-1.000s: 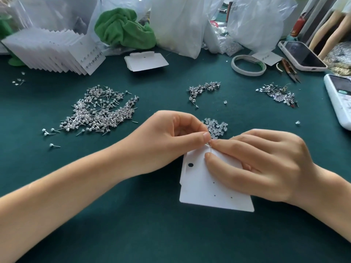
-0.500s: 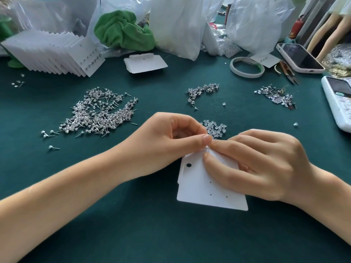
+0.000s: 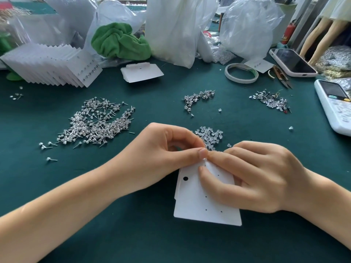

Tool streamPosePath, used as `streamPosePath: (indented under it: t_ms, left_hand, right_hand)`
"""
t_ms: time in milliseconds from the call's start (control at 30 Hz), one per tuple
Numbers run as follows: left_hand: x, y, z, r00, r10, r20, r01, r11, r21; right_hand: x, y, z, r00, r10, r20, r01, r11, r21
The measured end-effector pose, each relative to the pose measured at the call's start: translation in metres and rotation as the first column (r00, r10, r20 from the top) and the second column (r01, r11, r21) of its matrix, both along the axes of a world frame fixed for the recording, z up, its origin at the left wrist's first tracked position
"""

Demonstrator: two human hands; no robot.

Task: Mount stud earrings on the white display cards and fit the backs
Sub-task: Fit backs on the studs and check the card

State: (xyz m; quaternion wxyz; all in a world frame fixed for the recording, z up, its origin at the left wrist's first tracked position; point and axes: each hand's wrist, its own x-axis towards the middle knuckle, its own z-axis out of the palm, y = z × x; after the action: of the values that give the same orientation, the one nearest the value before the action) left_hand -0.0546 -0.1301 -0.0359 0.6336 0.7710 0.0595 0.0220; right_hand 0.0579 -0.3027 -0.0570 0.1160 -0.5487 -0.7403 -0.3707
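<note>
A white display card [image 3: 195,204] with small holes lies on the green cloth in front of me. My right hand [image 3: 252,177] rests on it, thumb and fingers holding the card near its top edge. My left hand [image 3: 163,154] pinches a thin stud earring [image 3: 205,161] at that top edge, fingertip to fingertip with the right. A heap of clear earring backs [image 3: 210,136] lies just behind the hands. A big pile of stud earrings [image 3: 96,124] spreads out to the left.
Two smaller stud heaps [image 3: 197,98] [image 3: 269,100] lie further back. Fanned filled cards [image 3: 51,67], blank cards [image 3: 141,73], a green cloth [image 3: 119,42], plastic bags, a tape roll [image 3: 241,73], snips [image 3: 281,76], a phone [image 3: 292,62] and a white remote [image 3: 334,105] line the rear and right.
The card has shifted slightly left and nearer to me under the right hand. Both hands stay pinched together at its top edge.
</note>
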Motion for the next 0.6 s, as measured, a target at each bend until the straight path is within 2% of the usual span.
streamPosePath:
  t_ms: [367,600]
  left_hand:
    - [-0.001,0.0022,-0.0011,0.998,-0.062,0.017,0.061,0.997,0.053]
    - [0.0026,0.0048,0.0053,0.995,-0.086,-0.053,0.09,0.993,0.079]
  right_hand:
    - [-0.003,-0.001,0.001,1.0,-0.012,-0.017,0.012,1.0,-0.002]
    - [-0.004,0.0004,0.0006,1.0,-0.006,-0.027,0.007,1.0,0.024]
